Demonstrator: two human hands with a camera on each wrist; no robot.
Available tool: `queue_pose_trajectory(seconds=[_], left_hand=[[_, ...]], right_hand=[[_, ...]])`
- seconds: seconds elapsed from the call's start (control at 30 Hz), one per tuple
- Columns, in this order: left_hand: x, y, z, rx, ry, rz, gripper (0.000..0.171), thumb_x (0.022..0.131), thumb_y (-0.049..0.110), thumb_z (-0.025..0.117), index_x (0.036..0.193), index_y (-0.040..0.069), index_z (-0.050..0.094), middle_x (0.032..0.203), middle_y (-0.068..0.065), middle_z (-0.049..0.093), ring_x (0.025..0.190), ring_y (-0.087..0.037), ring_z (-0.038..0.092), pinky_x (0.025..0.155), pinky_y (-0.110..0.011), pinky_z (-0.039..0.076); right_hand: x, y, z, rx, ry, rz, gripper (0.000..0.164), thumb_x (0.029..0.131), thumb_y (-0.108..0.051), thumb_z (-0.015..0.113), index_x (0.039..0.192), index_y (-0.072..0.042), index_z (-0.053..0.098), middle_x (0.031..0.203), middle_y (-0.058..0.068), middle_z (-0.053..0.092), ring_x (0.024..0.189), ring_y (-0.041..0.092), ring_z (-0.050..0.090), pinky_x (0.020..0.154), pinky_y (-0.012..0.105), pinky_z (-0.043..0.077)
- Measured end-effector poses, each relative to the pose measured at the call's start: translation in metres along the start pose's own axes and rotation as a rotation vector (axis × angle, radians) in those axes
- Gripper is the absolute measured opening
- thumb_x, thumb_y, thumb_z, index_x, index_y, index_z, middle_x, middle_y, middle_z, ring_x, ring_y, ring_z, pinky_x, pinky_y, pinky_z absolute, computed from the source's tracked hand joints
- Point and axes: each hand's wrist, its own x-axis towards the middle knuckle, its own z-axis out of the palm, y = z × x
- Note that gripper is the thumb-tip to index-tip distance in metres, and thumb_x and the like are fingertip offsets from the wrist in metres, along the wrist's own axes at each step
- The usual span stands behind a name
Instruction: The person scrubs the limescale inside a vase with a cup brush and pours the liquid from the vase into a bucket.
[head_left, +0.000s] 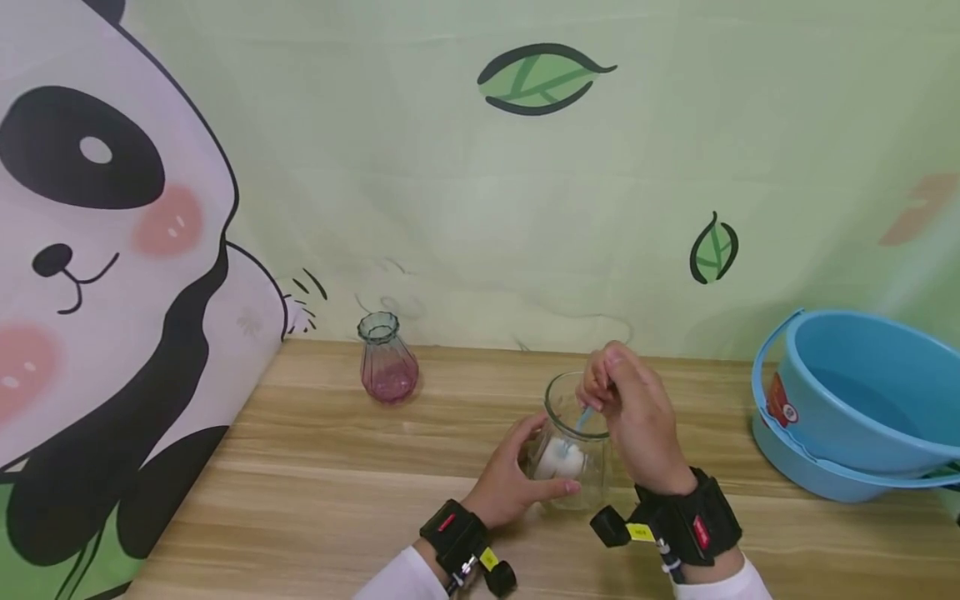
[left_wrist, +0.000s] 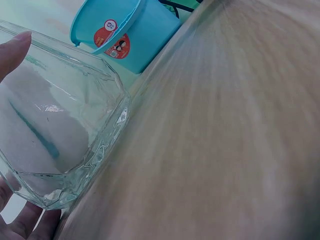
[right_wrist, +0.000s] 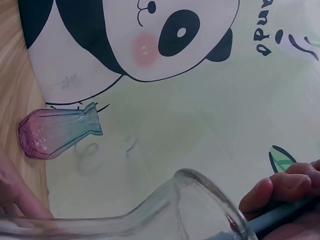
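Observation:
A clear glass jar (head_left: 595,477) with a wide mouth stands tilted on the wooden table, gripped by my left hand (head_left: 504,483). The thumb lies across its near side, and the fingers wrap round the far side and base in the left wrist view. From above the mouth, my right hand (head_left: 641,417) pinches the light blue handle (right_wrist: 280,215) of a sponge brush. Its white sponge head (head_left: 561,460) is down inside the jar, seen through the glass, and the handle's lower end (left_wrist: 37,132) shows against it in the left wrist view.
A ribbed glass vase (head_left: 389,371), pink below and bluish above, stands at the back left of the table. Two light blue buckets (head_left: 817,400), one set in the other, are at the right. Behind hangs a green panda-print cloth (head_left: 420,192).

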Motion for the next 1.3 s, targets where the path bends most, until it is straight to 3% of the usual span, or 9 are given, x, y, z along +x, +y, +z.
queue_pose_trajectory(seconds=[0.17,0.33,0.47,0.6,0.83,0.97,1.17,1.3], left_hand=[[0.000,0.002,0.000,-0.001,0.005,-0.006,0.086,0.072,0.044,0.083,0.144,0.041,0.036,0.141,0.013,0.040,0.123,-0.014,0.038,0.099,-0.053,0.036],[-0.005,0.019,-0.003,-0.027,0.001,-0.010,0.086,0.074,0.037,0.084,0.146,0.032,0.037,0.140,0.007,0.042,0.121,-0.017,0.040,0.097,-0.054,0.036],[-0.009,0.034,-0.006,-0.034,-0.006,-0.009,0.082,0.075,0.034,0.083,0.144,0.032,0.039,0.139,0.004,0.043,0.120,-0.016,0.041,0.096,-0.053,0.037],[-0.007,0.030,-0.005,-0.033,-0.005,-0.001,0.083,0.074,0.035,0.084,0.144,0.032,0.039,0.138,0.005,0.043,0.120,-0.017,0.041,0.095,-0.053,0.037],[0.000,0.003,0.000,-0.004,0.000,0.002,0.087,0.073,0.044,0.083,0.145,0.038,0.036,0.140,0.013,0.041,0.121,-0.015,0.039,0.096,-0.052,0.037],[0.001,-0.001,0.000,0.001,-0.003,0.011,0.086,0.073,0.046,0.083,0.145,0.041,0.035,0.141,0.012,0.039,0.122,-0.016,0.038,0.096,-0.053,0.038],[0.000,0.001,0.001,0.003,0.007,0.012,0.085,0.072,0.044,0.083,0.142,0.046,0.035,0.139,0.013,0.041,0.121,-0.013,0.039,0.095,-0.050,0.039],[-0.006,0.021,-0.003,-0.008,0.005,0.033,0.084,0.074,0.039,0.084,0.144,0.036,0.037,0.139,0.008,0.042,0.122,-0.013,0.039,0.097,-0.052,0.037]], right_hand=[[0.000,0.000,0.001,-0.129,-0.013,0.011,0.037,0.108,-0.018,0.023,0.079,0.002,0.035,0.072,0.008,0.033,0.065,0.025,0.037,0.059,0.032,0.034],[-0.001,-0.001,0.005,-0.265,-0.030,0.002,0.035,0.107,-0.015,0.025,0.079,0.001,0.039,0.071,0.013,0.038,0.065,0.026,0.042,0.059,0.031,0.037],[-0.001,-0.002,0.007,-0.307,-0.050,0.002,0.034,0.107,-0.014,0.027,0.078,-0.001,0.040,0.070,0.013,0.039,0.065,0.025,0.043,0.059,0.031,0.037],[-0.001,-0.003,0.006,-0.319,-0.076,0.002,0.034,0.107,-0.013,0.027,0.078,-0.001,0.040,0.071,0.012,0.040,0.065,0.025,0.044,0.058,0.031,0.039],[-0.002,-0.003,0.001,-0.151,-0.140,0.021,0.033,0.108,-0.014,0.022,0.080,-0.002,0.036,0.070,0.010,0.033,0.065,0.029,0.037,0.058,0.034,0.035],[-0.002,-0.003,-0.001,-0.019,-0.113,-0.019,0.033,0.107,-0.011,0.019,0.079,-0.001,0.032,0.070,0.006,0.028,0.063,0.027,0.031,0.058,0.038,0.029],[-0.001,-0.012,-0.002,0.094,-0.048,-0.154,0.033,0.106,-0.007,0.016,0.077,0.000,0.030,0.069,0.004,0.027,0.061,0.021,0.029,0.059,0.040,0.024],[-0.001,-0.020,-0.005,0.172,0.006,-0.219,0.032,0.106,-0.008,0.018,0.077,-0.003,0.033,0.069,0.004,0.028,0.062,0.019,0.030,0.060,0.041,0.021]])
